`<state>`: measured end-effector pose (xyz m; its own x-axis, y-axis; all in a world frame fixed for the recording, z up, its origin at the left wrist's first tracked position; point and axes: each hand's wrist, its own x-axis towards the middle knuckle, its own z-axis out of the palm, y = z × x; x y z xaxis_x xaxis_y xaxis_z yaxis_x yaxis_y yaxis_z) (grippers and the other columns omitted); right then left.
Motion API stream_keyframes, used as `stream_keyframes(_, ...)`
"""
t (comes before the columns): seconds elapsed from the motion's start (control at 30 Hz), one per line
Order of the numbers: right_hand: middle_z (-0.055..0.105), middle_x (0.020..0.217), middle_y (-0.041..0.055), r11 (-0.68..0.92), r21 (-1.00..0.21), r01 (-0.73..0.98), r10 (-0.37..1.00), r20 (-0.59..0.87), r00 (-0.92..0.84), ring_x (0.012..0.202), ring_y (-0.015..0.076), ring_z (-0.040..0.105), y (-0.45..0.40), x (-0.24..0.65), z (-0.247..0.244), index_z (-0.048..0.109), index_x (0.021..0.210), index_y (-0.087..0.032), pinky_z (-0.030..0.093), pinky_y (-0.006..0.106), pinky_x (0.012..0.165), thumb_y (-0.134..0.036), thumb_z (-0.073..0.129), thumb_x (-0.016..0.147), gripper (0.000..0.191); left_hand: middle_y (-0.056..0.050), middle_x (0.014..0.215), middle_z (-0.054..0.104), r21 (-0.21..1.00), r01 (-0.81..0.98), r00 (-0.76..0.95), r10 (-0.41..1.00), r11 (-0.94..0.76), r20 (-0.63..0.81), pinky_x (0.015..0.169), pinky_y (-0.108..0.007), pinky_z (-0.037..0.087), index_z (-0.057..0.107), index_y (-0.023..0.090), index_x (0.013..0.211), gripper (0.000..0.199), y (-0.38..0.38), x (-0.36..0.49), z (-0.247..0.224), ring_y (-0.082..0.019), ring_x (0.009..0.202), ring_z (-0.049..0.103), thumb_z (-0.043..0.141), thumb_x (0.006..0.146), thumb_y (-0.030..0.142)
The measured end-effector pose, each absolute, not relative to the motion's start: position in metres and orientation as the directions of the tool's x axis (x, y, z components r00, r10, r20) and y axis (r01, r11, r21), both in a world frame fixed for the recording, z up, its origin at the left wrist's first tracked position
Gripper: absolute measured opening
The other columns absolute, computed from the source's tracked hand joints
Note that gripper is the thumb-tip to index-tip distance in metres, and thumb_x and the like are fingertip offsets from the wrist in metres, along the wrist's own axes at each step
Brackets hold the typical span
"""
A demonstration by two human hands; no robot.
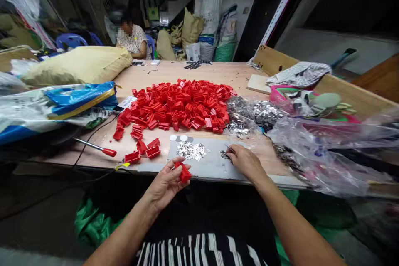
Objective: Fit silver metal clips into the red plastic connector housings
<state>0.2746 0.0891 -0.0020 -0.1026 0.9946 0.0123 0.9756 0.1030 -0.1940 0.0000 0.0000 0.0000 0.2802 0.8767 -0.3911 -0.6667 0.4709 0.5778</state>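
Observation:
My left hand (pixel 166 183) holds one small red plastic housing (pixel 184 172) just off the near edge of the wooden table (pixel 174 72). My right hand (pixel 245 162) rests on a grey mat (pixel 212 164), its fingertips pinching at small dark metal pieces (pixel 225 155). A little heap of shiny metal clips (pixel 190 150) lies on the mat between my hands. A big pile of red housings (pixel 181 104) covers the middle of the table, with a few loose ones (pixel 146 149) near my left hand.
Clear bags of metal parts (pixel 252 114) and crumpled plastic (pixel 324 149) crowd the right. A red-handled tool (pixel 96 147), a phone (pixel 123 104), sacks (pixel 77 64) and printed bags (pixel 56 104) lie left. Another person (pixel 132 39) sits at the far end.

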Motion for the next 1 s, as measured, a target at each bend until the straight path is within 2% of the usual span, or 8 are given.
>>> stream_keyframes(0.27, 0.067, 0.095, 0.0066, 0.094, -0.221, 0.971, 0.995, 0.054, -0.084, 0.088, 0.0191, 0.061, 0.089, 0.274, 0.000, 0.061, 0.091, -0.018, 0.039, 0.027, 0.071, -0.023, 0.049, 0.090, 0.013, -0.007, 0.101, 0.066, 0.569, -0.664, 0.295, 0.869, 0.486, -0.398, 0.071, -0.027, 0.057, 0.056, 0.018, 0.112, 0.037, 0.000, 0.004, 0.003, -0.013, 0.077, 0.068, 0.070, 0.078, 0.013)
stream_keyframes(0.4, 0.068, 0.097, 0.0069, 0.119, -0.236, 0.965, 0.990, 0.096, -0.098, 0.090, 0.0202, 0.062, 0.091, 0.271, 0.000, 0.062, 0.093, -0.019, 0.041, 0.028, 0.073, -0.023, 0.047, 0.091, 0.015, -0.006, 0.099, 0.066, 0.579, -0.670, 0.285, 0.881, 0.464, -0.377, 0.076, -0.029, 0.056, 0.056, 0.018, 0.114, 0.040, -0.001, 0.004, 0.001, -0.015, 0.081, 0.068, 0.070, 0.078, 0.013)
stream_keyframes(0.6, 0.069, 0.102, 0.0045, 0.158, -0.238, 0.958, 0.987, 0.076, -0.144, 0.092, 0.0186, 0.062, 0.095, 0.271, -0.002, 0.064, 0.097, -0.022, 0.041, 0.027, 0.075, -0.020, 0.049, 0.090, 0.017, -0.005, 0.093, 0.067, 0.584, -0.674, 0.278, 0.888, 0.452, -0.367, 0.083, -0.031, 0.055, 0.056, 0.017, 0.116, 0.042, 0.000, 0.004, 0.001, -0.016, 0.085, 0.069, 0.071, 0.077, 0.012)
stream_keyframes(0.87, 0.068, 0.101, 0.0049, 0.143, -0.221, 0.965, 0.989, 0.051, -0.135, 0.091, 0.0197, 0.062, 0.099, 0.267, -0.001, 0.064, 0.098, -0.022, 0.040, 0.027, 0.071, -0.023, 0.054, 0.087, 0.014, -0.006, 0.092, 0.068, 0.589, -0.660, 0.300, 0.882, 0.467, -0.363, 0.088, -0.032, 0.053, 0.051, 0.018, 0.122, 0.050, -0.001, 0.006, -0.001, -0.021, 0.093, 0.069, 0.072, 0.077, 0.015)
stream_keyframes(1.0, 0.068, 0.097, 0.0040, 0.153, -0.209, 0.966, 0.988, 0.037, -0.149, 0.087, 0.0192, 0.062, 0.102, 0.263, 0.000, 0.065, 0.091, -0.023, 0.039, 0.027, 0.068, -0.024, 0.054, 0.087, 0.012, -0.006, 0.092, 0.069, 0.598, -0.649, 0.294, 0.880, 0.470, -0.373, 0.087, -0.031, 0.053, 0.049, 0.018, 0.124, 0.051, -0.001, 0.006, -0.001, -0.021, 0.092, 0.070, 0.071, 0.077, 0.014)
